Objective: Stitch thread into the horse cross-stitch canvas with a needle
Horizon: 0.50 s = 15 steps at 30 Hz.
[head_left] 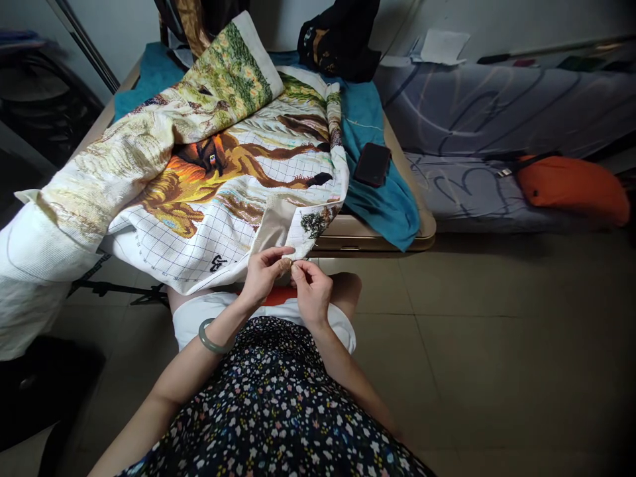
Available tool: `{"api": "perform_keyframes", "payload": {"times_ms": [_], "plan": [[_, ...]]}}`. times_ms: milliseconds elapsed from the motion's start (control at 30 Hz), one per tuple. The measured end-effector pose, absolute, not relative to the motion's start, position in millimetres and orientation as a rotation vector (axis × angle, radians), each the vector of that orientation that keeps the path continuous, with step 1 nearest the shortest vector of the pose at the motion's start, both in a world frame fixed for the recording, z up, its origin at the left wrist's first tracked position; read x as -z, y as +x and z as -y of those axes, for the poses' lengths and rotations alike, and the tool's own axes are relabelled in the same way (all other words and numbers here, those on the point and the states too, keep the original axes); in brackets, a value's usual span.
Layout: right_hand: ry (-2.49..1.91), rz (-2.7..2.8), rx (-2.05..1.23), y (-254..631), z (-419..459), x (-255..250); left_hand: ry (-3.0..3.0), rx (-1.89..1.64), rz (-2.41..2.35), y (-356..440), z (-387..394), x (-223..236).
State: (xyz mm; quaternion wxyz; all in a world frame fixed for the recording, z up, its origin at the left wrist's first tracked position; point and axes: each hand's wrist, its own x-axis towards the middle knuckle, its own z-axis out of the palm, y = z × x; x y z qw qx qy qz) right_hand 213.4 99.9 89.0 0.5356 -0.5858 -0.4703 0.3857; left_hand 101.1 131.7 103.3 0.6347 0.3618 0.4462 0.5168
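A large cross-stitch cloth (pixel 238 192) with a printed grid and an orange-and-brown animal design lies over the table, its lower edge hanging towards my lap. Just at its front corner, below a dark green stitched patch, my left hand (pixel 263 273) is closed in a pinch, thumb against forefinger. My right hand (pixel 313 291) pinches right beside it, the fingertips of both hands meeting. Whatever sits between them is too small to make out. A green bangle (pixel 211 338) circles my left wrist.
A teal cloth (pixel 405 215) covers much of the table, with a dark phone (pixel 372 164) on it. Rolled cross-stitch fabric (pixel 44 265) hangs off the left side. Black fabric (pixel 342 40) is piled at the back. On the grey-covered seat to the right lies an orange bag (pixel 571 189).
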Motion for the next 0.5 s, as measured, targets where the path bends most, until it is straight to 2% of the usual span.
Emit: {"api": "perform_keyframes", "payload": {"times_ms": [500], "plan": [[-1.380, 1.061, -0.965, 213.2, -98.9, -93.4, 0.776, -1.203, -1.004, 102.9, -131.2, -104.8]]}}
